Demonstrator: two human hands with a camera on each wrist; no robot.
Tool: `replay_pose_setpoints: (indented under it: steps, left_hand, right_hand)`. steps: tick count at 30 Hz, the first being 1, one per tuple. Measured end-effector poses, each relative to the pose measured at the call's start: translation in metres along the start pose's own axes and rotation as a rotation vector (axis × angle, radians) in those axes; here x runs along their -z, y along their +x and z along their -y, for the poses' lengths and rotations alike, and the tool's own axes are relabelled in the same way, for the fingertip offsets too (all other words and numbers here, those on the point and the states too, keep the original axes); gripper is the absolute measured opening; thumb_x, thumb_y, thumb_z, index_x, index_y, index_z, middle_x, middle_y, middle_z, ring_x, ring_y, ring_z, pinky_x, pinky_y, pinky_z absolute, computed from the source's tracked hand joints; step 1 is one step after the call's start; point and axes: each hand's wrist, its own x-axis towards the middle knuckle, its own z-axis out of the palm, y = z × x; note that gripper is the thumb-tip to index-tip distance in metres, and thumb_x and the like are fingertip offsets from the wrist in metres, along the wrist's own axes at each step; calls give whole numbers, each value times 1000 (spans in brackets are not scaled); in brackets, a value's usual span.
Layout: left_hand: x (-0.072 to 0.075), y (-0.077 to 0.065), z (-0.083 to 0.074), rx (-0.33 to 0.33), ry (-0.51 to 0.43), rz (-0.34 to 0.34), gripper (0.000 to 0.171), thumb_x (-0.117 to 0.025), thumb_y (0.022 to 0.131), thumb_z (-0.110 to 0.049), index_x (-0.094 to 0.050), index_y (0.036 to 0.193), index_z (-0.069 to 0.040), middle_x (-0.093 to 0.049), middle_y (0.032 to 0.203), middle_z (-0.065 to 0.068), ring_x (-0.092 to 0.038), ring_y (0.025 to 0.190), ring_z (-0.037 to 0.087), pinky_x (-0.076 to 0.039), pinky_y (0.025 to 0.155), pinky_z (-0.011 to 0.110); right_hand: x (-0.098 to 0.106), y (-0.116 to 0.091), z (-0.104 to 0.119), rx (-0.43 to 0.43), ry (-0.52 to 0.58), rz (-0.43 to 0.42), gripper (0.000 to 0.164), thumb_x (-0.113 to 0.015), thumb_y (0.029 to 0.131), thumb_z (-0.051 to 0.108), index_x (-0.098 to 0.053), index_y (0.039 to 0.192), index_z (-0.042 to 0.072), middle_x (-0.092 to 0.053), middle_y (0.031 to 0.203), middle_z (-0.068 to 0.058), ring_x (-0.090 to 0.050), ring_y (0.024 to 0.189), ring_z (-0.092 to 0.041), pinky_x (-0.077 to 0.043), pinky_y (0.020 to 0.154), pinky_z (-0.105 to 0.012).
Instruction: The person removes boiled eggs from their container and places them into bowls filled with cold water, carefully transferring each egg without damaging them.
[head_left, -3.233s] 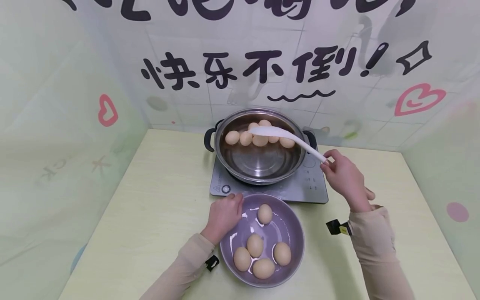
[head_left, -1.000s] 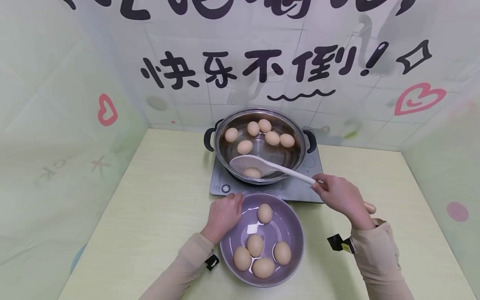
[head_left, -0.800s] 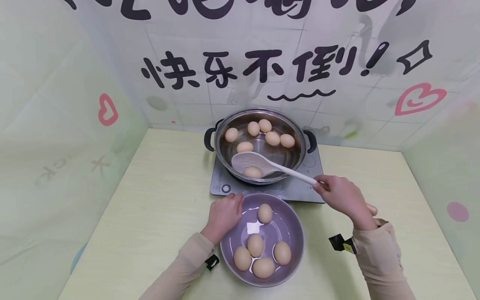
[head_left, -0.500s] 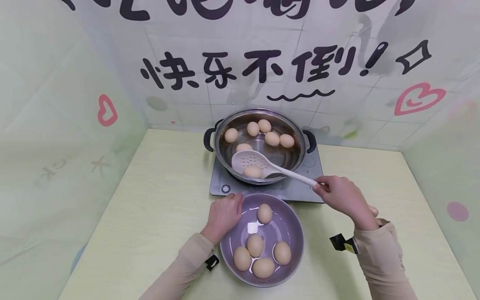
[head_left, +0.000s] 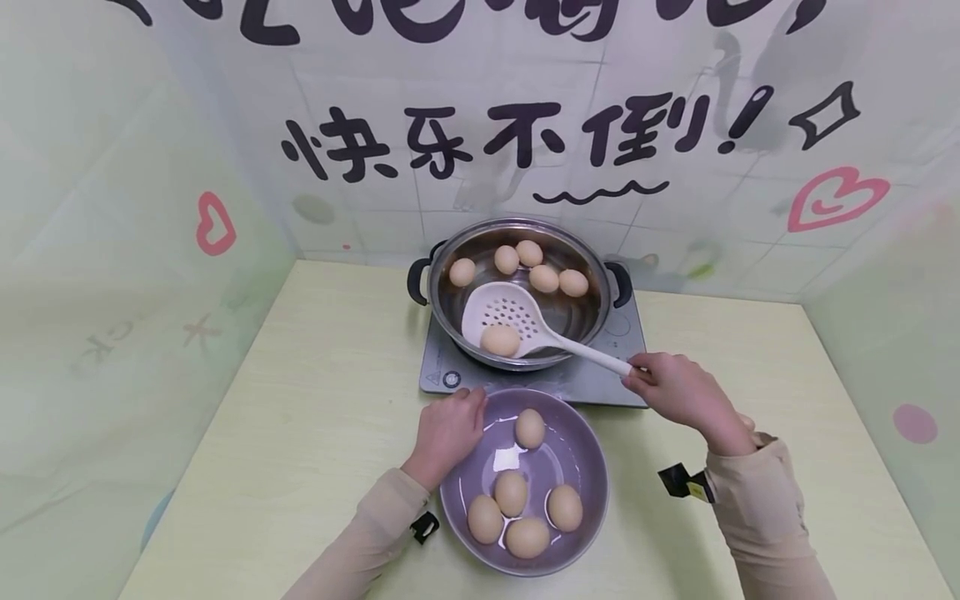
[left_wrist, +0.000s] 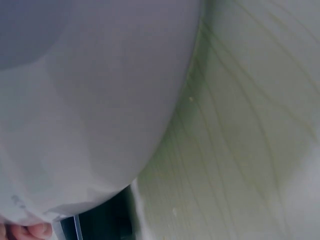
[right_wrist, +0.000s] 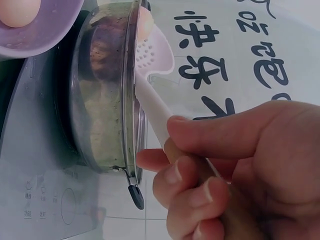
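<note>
My right hand (head_left: 682,396) grips the handle of a white slotted spoon (head_left: 513,308), whose wooden grip shows in the right wrist view. One egg (head_left: 500,341) lies in the perforated bowl of the spoon, at the near side of a steel pot (head_left: 517,360). Several more eggs sit towards the back of the pot. My left hand (head_left: 447,433) holds the left rim of a purple bowl (head_left: 596,450) that contains several eggs, such as the top one (head_left: 529,428). In the left wrist view, fingertips (left_wrist: 37,231) show at the edge of the bowl.
The pot stands on a grey induction cooker (head_left: 600,385), right behind the purple bowl. Its black side handles (head_left: 417,281) stick out left and right. A printed wall sheet (head_left: 360,225) rises at the back of the pale table (head_left: 337,350).
My right hand has brought the spoon from the back of the pot to the near side, scooped under an egg and raised it. The left hand has stayed at the bowl.
</note>
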Motion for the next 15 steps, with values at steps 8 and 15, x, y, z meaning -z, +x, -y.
replay_pose_setpoints:
  steps: [8, 15]
  left_hand:
    - [-1, 0, 0, -1, 6, -3, 10, -57, 85, -20, -62, 83, -12, -58, 63, 3, -53, 44, 22, -37, 38, 31]
    - [-1, 0, 0, 3, 7, -6, 10, -57, 85, -20, -61, 82, -12, -57, 62, 3, -52, 43, 22, -36, 37, 31]
  right_hand:
    - [3, 2, 2, 7, -17, 55, 12, -53, 88, 15, -56, 80, 7, -39, 57, 3, -37, 49, -13, -30, 47, -28]
    - [3, 4, 1, -10, -54, 69, 15, -58, 86, 19, -52, 77, 8, -43, 59, 2, -40, 51, -13, -31, 47, -28]
